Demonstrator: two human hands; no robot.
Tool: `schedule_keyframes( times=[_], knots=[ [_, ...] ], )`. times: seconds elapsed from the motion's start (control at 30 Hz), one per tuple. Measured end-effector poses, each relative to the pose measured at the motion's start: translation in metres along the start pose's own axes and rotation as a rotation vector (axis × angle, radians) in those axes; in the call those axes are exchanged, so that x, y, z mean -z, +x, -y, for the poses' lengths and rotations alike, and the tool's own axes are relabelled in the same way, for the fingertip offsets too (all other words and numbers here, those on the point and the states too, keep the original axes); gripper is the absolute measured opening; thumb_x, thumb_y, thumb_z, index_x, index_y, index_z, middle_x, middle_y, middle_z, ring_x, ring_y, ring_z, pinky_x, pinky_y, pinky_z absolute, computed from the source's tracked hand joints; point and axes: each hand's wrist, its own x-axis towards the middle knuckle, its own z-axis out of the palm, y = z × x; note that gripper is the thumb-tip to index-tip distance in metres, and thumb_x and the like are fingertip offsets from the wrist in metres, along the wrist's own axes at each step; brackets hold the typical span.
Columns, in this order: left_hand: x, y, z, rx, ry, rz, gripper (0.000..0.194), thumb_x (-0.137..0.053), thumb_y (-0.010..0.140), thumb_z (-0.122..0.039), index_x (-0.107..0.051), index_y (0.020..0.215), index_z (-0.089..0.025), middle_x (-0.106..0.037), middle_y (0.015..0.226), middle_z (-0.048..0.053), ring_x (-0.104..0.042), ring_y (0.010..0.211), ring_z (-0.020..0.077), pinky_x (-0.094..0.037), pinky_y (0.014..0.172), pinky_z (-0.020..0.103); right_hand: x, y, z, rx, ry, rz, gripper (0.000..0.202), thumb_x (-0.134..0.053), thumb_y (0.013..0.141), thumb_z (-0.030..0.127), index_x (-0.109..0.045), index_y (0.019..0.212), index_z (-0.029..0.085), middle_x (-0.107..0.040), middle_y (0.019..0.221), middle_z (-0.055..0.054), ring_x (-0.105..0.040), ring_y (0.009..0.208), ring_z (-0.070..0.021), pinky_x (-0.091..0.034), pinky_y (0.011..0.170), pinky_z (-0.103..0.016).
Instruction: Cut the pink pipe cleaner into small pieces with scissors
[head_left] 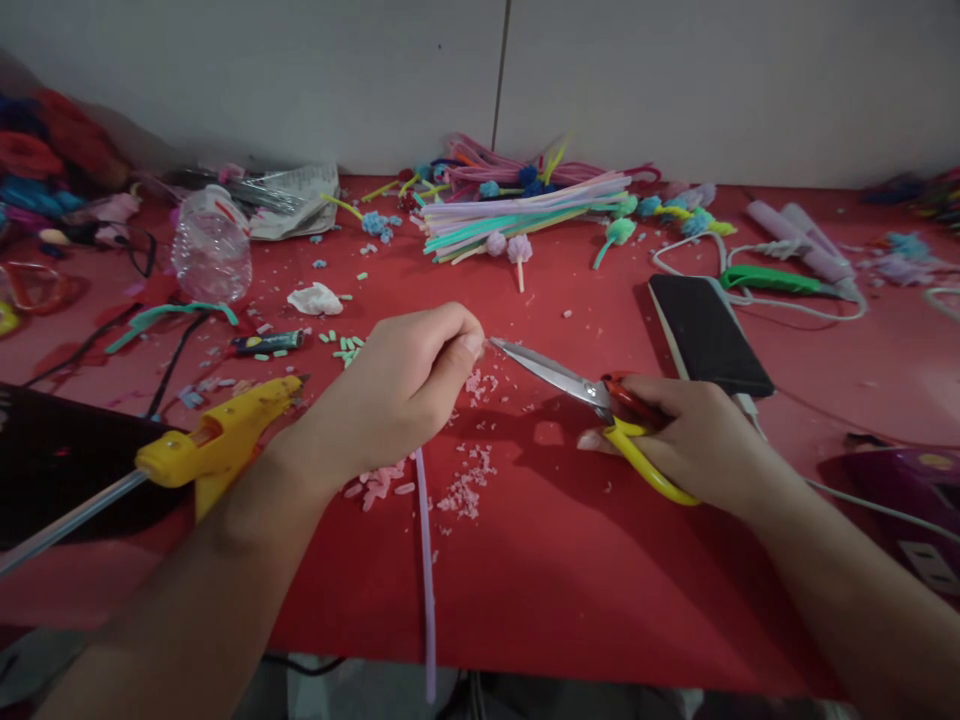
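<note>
My left hand [409, 385] is closed, thumb against the curled fingers, above the middle of the table. A lavender pipe cleaner [426, 570] runs out from under this hand, down past the table's front edge. The hand hides its upper end, but it appears to be in my grip. In my right hand [694, 430] is a pair of scissors [551, 372] with one red and one yellow handle. Their blades look closed, with the tips just right of my left fingertips. Pink clippings [469, 485] lie beneath, and short pink pieces [379, 485] beside the left wrist.
A yellow glue gun [225, 430] lies by my left forearm. Behind are a plastic bottle [212, 245], a bundle of pastel pipe cleaners [525, 215] and small pompoms [518, 248]. A phone [709, 330] with a white cable rests right. A wall closes the back.
</note>
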Motion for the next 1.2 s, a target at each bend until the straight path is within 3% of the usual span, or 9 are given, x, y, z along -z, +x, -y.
schedule_keyframes(
  times=[1.2],
  knots=[
    [-0.0015,0.0,-0.0016,0.007,-0.003,-0.035,0.024,-0.046,0.104,-0.021,-0.051,0.081,-0.019,-0.05,0.065,-0.004,-0.045,0.059,0.0101,-0.035,0.058,0.026,0.0003,-0.0006,0.0006,0.009,0.042,0.016,0.072,-0.073,0.062,0.089,-0.041,0.061,0.024,-0.032,0.061,0.005,-0.029,0.058,-0.0118,-0.026,0.05,-0.027]
  ],
)
